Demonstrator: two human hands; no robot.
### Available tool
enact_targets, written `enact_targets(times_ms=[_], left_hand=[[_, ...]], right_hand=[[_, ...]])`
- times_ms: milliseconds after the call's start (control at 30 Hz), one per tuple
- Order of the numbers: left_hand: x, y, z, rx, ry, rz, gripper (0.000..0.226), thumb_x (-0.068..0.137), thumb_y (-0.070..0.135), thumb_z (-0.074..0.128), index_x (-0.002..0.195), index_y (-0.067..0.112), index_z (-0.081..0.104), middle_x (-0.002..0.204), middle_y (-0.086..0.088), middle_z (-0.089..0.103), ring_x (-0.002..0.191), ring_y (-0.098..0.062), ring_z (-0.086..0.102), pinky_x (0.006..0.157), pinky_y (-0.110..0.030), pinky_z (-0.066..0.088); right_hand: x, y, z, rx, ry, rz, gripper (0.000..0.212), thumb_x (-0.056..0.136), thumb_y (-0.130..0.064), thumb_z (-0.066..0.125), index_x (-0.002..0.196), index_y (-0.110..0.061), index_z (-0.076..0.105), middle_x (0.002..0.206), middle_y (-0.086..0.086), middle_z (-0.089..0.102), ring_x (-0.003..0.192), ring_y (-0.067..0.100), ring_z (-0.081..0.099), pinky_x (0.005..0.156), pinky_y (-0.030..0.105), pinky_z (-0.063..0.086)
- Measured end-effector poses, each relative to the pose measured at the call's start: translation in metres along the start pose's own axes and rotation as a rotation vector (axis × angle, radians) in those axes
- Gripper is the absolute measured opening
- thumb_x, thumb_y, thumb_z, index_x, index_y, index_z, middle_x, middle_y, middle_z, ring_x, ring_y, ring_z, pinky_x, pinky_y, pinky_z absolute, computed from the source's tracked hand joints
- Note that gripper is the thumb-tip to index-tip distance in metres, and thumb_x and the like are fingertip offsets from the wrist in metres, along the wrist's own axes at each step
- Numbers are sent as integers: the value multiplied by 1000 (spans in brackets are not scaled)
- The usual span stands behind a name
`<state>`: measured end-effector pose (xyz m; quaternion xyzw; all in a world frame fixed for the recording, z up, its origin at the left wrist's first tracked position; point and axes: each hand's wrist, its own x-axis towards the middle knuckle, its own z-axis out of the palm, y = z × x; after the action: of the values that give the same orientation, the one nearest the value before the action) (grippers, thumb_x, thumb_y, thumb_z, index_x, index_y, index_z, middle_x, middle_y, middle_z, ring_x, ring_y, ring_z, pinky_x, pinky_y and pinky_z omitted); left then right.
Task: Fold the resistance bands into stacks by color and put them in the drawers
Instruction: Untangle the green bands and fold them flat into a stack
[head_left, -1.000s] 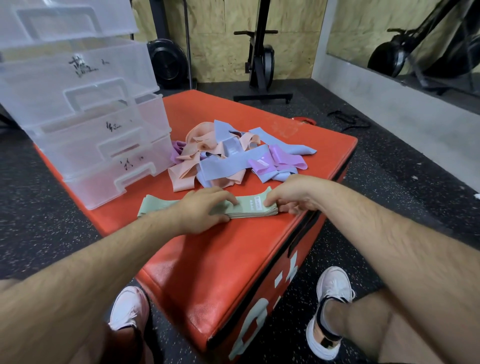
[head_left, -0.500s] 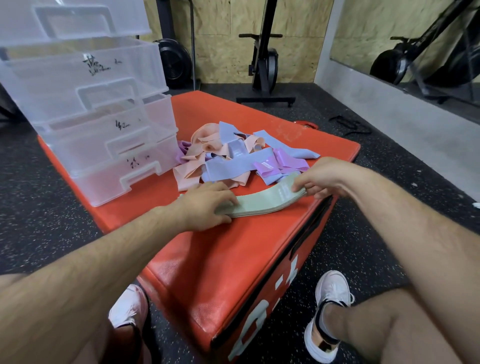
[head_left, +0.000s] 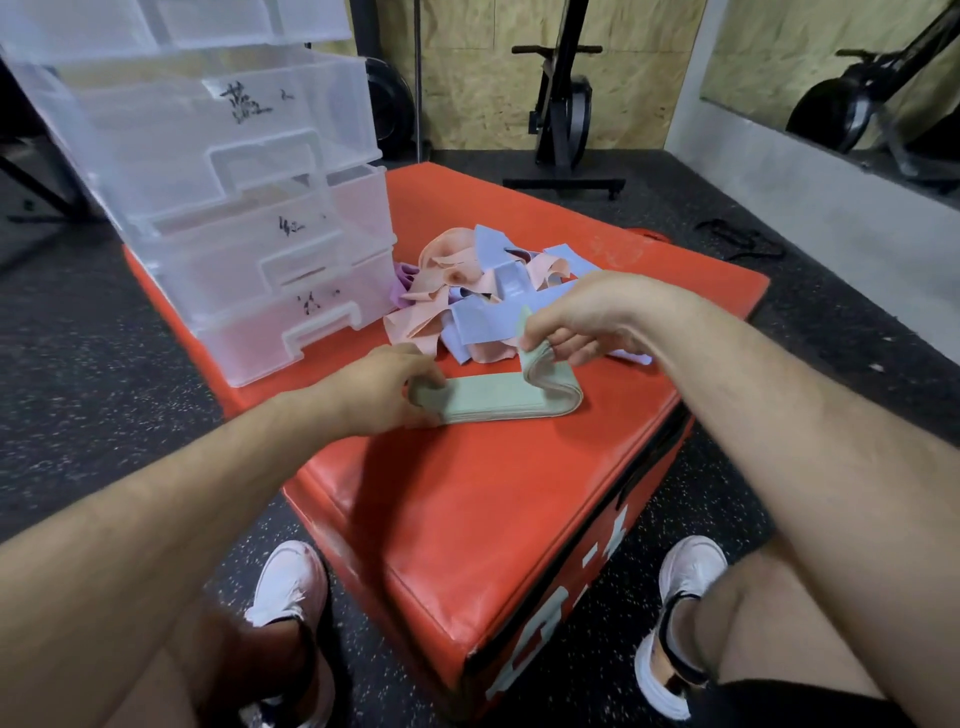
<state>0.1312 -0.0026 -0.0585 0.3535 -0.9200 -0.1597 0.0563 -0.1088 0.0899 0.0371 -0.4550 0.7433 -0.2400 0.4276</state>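
A stack of pale green resistance bands (head_left: 493, 397) lies on the orange padded box (head_left: 467, 509). My left hand (head_left: 384, 387) grips the stack's left end and holds it down. My right hand (head_left: 587, 325) pinches the right end, lifted and bent back over toward the left, so the stack curves into a fold. Behind them sits a loose pile of peach, blue and purple bands (head_left: 483, 291). A clear plastic drawer unit (head_left: 249, 208) with handwritten labels stands at the box's back left, its drawers partly pulled out.
The box's front and right edges drop to a dark speckled gym floor (head_left: 104, 389). My white shoes (head_left: 291, 587) are on the floor by the box. An exercise machine (head_left: 563, 104) stands at the back wall, and a black cord (head_left: 743, 241) lies on the floor.
My right hand has lifted the green stack's right end and swung it up and leftward, bending the flat stack into a fold. My left hand stays on the left end.
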Motion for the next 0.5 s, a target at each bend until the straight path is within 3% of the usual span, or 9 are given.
enact_targets(times_ms=[67,167,333,433,500], left_hand=[[-2,0,2,-28,48,25,52,69,38,87,114,21,67,101,3,59,96,-21,55,84,-32,45],[-5,2,3,-99,108,14,58,65,32,90,114,15,62,98,1,62,91,-22,59,79,-34,48],[-13,5,3,-235,145,-9,82,64,26,92,129,17,44,107,-3,63,87,-19,58,80,-33,49],[-16,7,0,-252,149,17,86,65,24,92,133,19,39,104,-3,64,85,-19,58,76,-33,48],[-17,5,-2,-260,125,10,82,66,31,91,131,24,41,108,-3,63,89,-19,58,78,-34,48]], right_hand=[[4,-12,20,-35,-24,-19,18,80,-10,75,80,-17,58,87,6,59,81,17,55,58,21,45],[11,-25,50,-114,-20,-38,19,77,-9,76,75,-15,58,75,4,61,72,17,62,57,22,49],[26,-33,86,-242,35,-89,27,68,-21,84,81,-11,63,70,5,70,76,21,76,79,38,62],[29,-34,90,-244,-41,-62,35,84,-43,75,91,-12,63,82,5,72,69,15,72,67,29,56],[30,-33,89,-319,-56,-39,28,95,-36,61,86,-10,64,77,6,70,59,16,64,60,27,48]])
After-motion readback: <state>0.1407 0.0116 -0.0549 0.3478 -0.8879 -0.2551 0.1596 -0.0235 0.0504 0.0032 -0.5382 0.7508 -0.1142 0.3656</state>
